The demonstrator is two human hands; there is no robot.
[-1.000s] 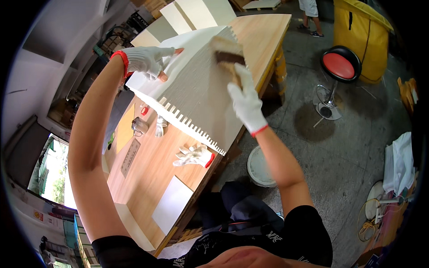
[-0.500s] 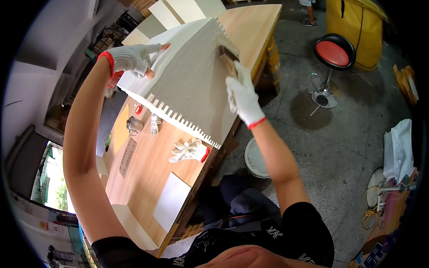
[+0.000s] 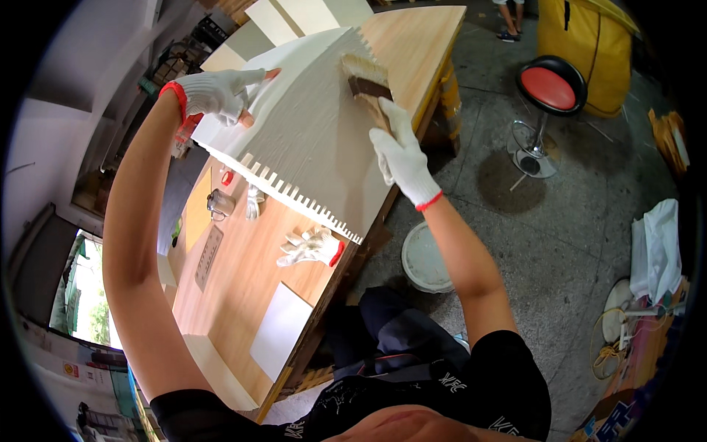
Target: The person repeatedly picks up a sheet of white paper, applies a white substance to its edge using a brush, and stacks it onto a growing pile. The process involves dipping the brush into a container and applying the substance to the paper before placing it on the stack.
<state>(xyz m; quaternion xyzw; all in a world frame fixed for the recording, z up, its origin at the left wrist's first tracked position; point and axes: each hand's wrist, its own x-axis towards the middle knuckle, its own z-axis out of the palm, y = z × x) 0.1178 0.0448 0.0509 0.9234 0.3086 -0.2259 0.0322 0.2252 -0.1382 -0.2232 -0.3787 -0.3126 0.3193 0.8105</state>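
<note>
Pale wood-grain table [image 3: 247, 254] carries fanned white sheets [image 3: 309, 147], white-gloved left hand [image 3: 217, 97] spread on them, white-gloved right hand [image 3: 401, 156] gripping wide pale-bristled brush [image 3: 370, 88] near their right edge, slightly further left than before.

The left hand [image 3: 213, 96] and right hand [image 3: 401, 160] wear 2 white knit gloves [image 3: 409, 171] with red cuffs [image 3: 428, 201]; 2 left fingertips [image 3: 247, 118] are bare. White lettering [image 3: 451, 383] marks the black short-sleeved T-shirt [image 3: 508, 368], with dark trousers [image 3: 405, 335] below.
</note>
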